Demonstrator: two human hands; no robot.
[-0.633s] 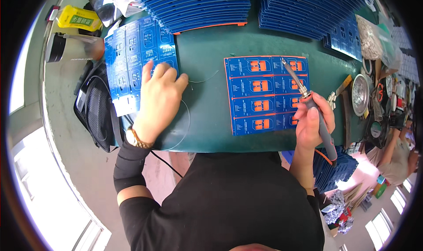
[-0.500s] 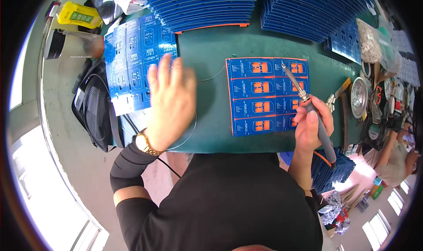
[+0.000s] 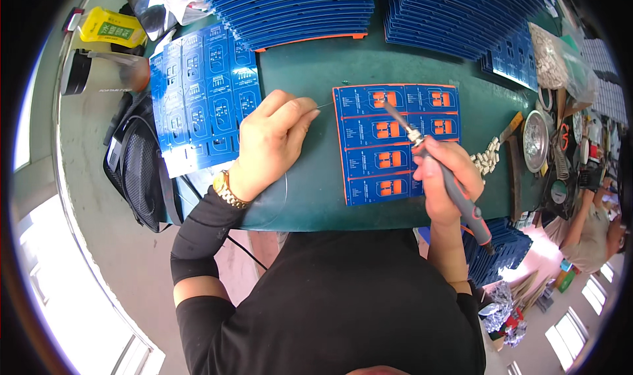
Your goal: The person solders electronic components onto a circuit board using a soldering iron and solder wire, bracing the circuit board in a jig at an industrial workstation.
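Note:
A blue circuit board panel (image 3: 376,156) with orange patches lies flat on the green table in front of me. My right hand (image 3: 445,177) grips a grey soldering iron (image 3: 457,194) like a pen, its metal tip over the panel's upper left board. To the left of that panel my left hand (image 3: 273,138) pinches a thin solder wire (image 3: 325,105), which runs from my fingertips toward the panel's top left corner. The rest of the wire loops down below the hand. Another blue circuit board panel (image 3: 204,91), without orange, lies beyond my left hand.
Tall stacks of blue panels (image 3: 297,9) stand along the far side. Small white parts (image 3: 486,156) lie in a heap right of the soldering iron, near a round metal dish (image 3: 535,143). At left are a black mesh bag (image 3: 138,164), a clear bottle (image 3: 109,72) and a yellow pack (image 3: 112,27).
My left hand has moved right and closed on the solder wire. The soldering iron's tip has shifted left, from the panel's upper right board to the upper left one.

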